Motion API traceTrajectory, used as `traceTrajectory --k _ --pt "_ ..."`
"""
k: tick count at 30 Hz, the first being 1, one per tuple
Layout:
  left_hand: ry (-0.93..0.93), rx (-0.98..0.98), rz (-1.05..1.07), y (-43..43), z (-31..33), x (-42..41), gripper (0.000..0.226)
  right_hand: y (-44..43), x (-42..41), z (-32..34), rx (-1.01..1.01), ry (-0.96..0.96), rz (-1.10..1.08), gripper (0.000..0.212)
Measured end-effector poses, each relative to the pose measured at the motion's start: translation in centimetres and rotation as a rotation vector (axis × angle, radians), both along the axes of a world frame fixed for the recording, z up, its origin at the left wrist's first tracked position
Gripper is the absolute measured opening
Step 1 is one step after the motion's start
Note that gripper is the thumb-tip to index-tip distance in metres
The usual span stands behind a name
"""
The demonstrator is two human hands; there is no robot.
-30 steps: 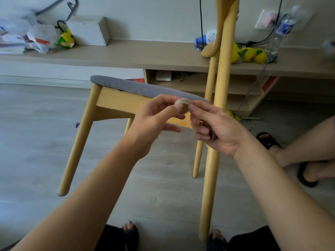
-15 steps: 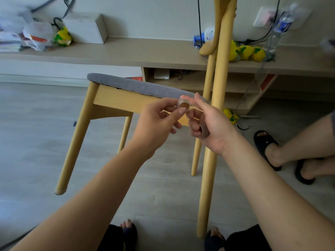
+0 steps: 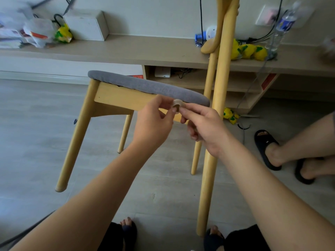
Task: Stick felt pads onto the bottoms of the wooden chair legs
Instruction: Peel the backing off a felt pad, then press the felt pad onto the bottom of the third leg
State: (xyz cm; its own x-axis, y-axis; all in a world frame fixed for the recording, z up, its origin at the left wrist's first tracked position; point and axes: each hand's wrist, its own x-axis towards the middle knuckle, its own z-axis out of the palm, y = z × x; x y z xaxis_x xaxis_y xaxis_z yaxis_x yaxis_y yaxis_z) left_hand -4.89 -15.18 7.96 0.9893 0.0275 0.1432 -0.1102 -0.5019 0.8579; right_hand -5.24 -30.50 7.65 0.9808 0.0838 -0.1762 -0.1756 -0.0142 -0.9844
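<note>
Two hands, left hand (image 3: 154, 124), right hand (image 3: 204, 127), pinching felt pad (image 3: 176, 104), before seat edge (image 3: 150, 86)

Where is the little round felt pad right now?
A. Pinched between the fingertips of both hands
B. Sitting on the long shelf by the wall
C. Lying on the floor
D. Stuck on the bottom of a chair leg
A. The felt pad is held up in front of the chair, pinched between the fingertips of the left hand and the right hand.
</note>
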Motion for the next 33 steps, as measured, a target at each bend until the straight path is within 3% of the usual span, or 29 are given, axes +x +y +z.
traceTrajectory --k 6,12,16,19,24,33 --pt "-0.019 0.033 0.002 -0.1 -0.3 0.3 0.021 -0.1 0.4 0.0 0.154 0.137 -0.011 0.023" --pt "-0.027 0.127 0.006 0.8 -0.7 0.4 0.014 0.7 0.4 -0.8 0.071 0.176 -0.116 0.031" --pt "0.033 0.158 -0.046 0.7 -1.1 -0.6 0.012 0.2 -0.2 -1.6 0.048 0.215 -0.110 0.025" --pt "0.084 0.078 -0.080 0.0 -1.1 -1.6 0.015 -0.7 -1.3 -1.7 0.094 0.224 -0.105 0.018" --pt "0.231 -0.241 -0.163 -1.6 -0.8 -4.9 0.023 -2.1 -5.0 -1.8 0.127 0.218 -0.185 0.021" --pt "0.266 -0.518 -0.238 -4.1 -1.5 -13.8 0.023 -4.1 -15.0 -1.9 0.234 0.183 -0.289 0.018"
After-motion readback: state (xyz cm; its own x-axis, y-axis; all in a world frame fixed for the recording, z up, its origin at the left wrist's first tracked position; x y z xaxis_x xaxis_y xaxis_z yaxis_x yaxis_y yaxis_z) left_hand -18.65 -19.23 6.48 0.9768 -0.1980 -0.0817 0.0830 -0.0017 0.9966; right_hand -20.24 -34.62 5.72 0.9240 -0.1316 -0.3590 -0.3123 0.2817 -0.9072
